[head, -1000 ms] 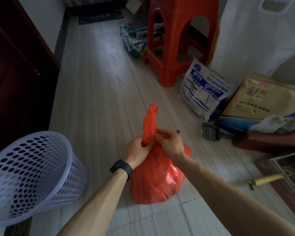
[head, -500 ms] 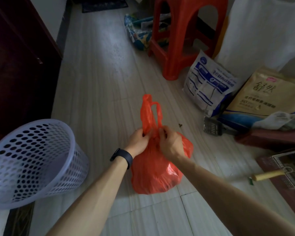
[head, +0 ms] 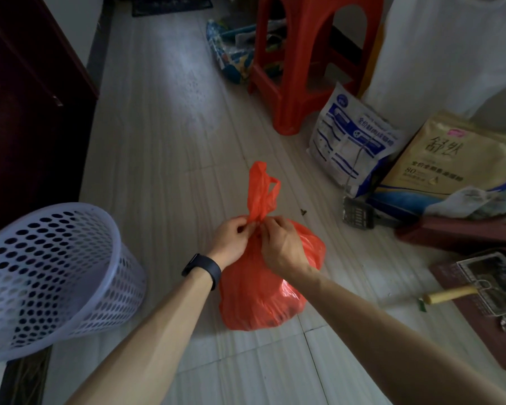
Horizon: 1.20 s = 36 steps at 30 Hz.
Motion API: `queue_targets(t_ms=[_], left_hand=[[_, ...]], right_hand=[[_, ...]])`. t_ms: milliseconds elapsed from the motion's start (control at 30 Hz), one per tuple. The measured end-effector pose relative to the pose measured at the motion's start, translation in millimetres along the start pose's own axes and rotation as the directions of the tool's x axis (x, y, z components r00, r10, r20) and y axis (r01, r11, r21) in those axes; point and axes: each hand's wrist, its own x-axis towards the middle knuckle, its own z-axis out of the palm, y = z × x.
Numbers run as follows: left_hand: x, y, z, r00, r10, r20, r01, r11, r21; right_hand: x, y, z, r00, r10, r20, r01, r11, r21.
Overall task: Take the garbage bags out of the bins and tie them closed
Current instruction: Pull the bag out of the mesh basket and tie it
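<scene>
Here the garbage bag (head: 270, 287) sits at 3 o'clock of the bin (head: 50, 276), left hand (head: 231, 242) and right hand (head: 284, 248) each grip pinching its neck, where we judge such soft, light, slippery film best held.

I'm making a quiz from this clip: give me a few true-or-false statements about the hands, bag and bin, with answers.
1. The left hand and right hand both pinch the neck of the bag. True.
2. The bag sits inside the bin. False: it is outside, to the bin's right.
3. The watch is on the right wrist. False: it is on the left wrist.
4. A red stool stands beyond the bag. True.
</scene>
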Motion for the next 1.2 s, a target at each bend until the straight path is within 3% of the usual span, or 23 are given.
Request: queue_targets(t_ms=[133, 300, 367, 433, 500, 600, 733, 833, 1067, 1100, 1133, 1200], left_hand=[[-5, 2, -3, 0.991, -0.107, -0.081, 0.091, 0.98, -0.178], [-8, 1, -3, 0.989, -0.142, -0.03, 0.129, 0.956, -0.262], [-10, 8, -3, 0.997, -0.059, -0.041, 0.054, 0.992, -0.117], [-9, 13, -3, 0.991, 0.119, -0.054, -0.111, 0.984, 0.143], [-7, 19, -4, 0.949, 0.316, -0.015, -0.279, 0.857, 0.433], [-7, 25, -5, 0.918, 0.397, 0.016, -0.307, 0.683, 0.663], [-4, 23, -3, 0.889, 0.451, 0.08, -0.354, 0.565, 0.745], [-4, 20, 2, 0.863, 0.493, 0.109, -0.423, 0.588, 0.689], [-11, 33, 6, 0.833, 0.517, 0.198, -0.436, 0.391, 0.811], [-11, 32, 8, 0.832, 0.515, 0.207, -0.444, 0.394, 0.805], [-13, 34, 9, 0.856, 0.477, 0.202, -0.438, 0.458, 0.773], [-14, 37, 7, 0.919, 0.359, 0.164, -0.377, 0.676, 0.633]], right_hand=[[9, -10, -11, 0.982, 0.186, 0.041, -0.189, 0.979, 0.076], [24, -10, -17, 0.878, 0.437, 0.197, -0.478, 0.827, 0.295], [28, -9, -20, 0.853, 0.463, 0.24, -0.517, 0.809, 0.279], [30, -12, -25, 0.837, 0.461, 0.295, -0.527, 0.824, 0.207], [30, -16, -29, 0.841, 0.433, 0.324, -0.49, 0.864, 0.118], [26, -17, -32, 0.874, 0.314, 0.371, -0.407, 0.89, 0.205], [24, -8, -31, 0.839, 0.305, 0.451, -0.498, 0.766, 0.407], [26, 0, -31, 0.797, 0.423, 0.43, -0.6, 0.635, 0.487], [27, 0, -25, 0.791, 0.5, 0.352, -0.612, 0.661, 0.434], [28, -2, -24, 0.796, 0.514, 0.321, -0.606, 0.664, 0.439], [30, -2, -25, 0.787, 0.543, 0.294, -0.614, 0.64, 0.462], [34, 0, -29, 0.749, 0.575, 0.328, -0.639, 0.497, 0.587]])
